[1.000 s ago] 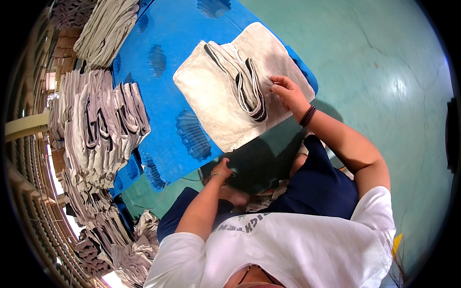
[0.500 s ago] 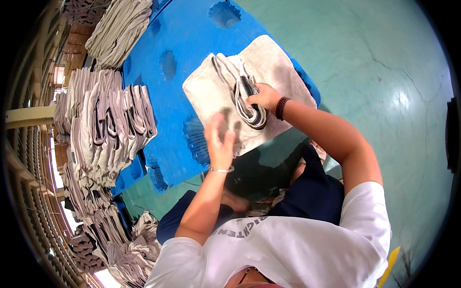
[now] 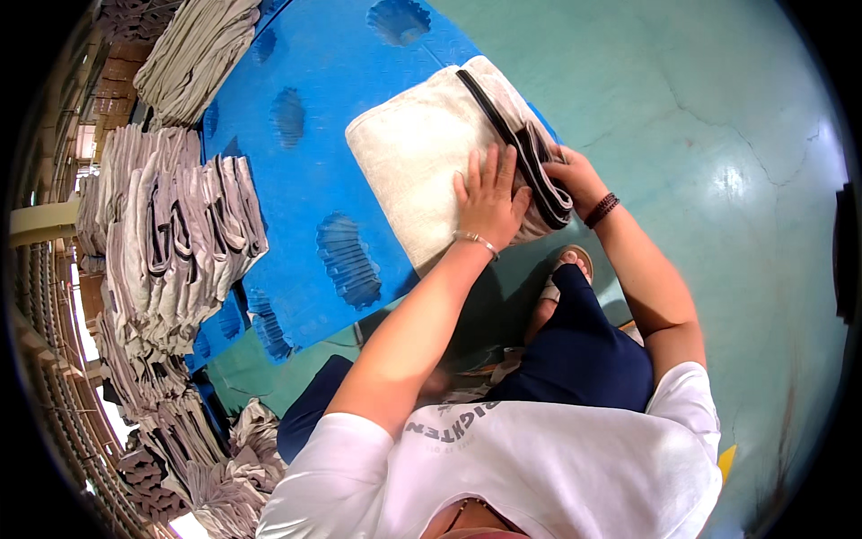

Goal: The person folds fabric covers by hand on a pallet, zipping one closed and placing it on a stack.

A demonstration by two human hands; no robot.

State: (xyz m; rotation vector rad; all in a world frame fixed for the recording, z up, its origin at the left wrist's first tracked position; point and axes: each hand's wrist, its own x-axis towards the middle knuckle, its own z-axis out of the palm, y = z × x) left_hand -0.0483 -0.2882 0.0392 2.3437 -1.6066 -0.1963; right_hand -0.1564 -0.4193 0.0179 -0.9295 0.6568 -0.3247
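Note:
A folded beige cloth [image 3: 404,157] with black edging lies on the blue pallet [image 3: 296,180]. Its right side is turned over into a thick layered fold, along which a black-edged strip [image 3: 534,175] runs. Flat on the cloth, just left of that fold, rests my left hand [image 3: 489,198] with its fingers spread. My right hand [image 3: 577,186] grips the folded cloth from its right side; the thumb is on the black-edged layers and the other fingers are partly hidden.
Stacks of folded grey-beige cloths [image 3: 175,225] stand along the left, with another stack [image 3: 197,54] farther back. The pallet has sunken ribbed hollows [image 3: 348,260]. Green floor [image 3: 700,180] extends to the right. My sandalled foot [image 3: 570,265] is near the pallet's front edge.
My left hand has moved right and come down flat on the cloth. My right hand has shifted right with the black-edged layers, and the cloth's right part is now folded over.

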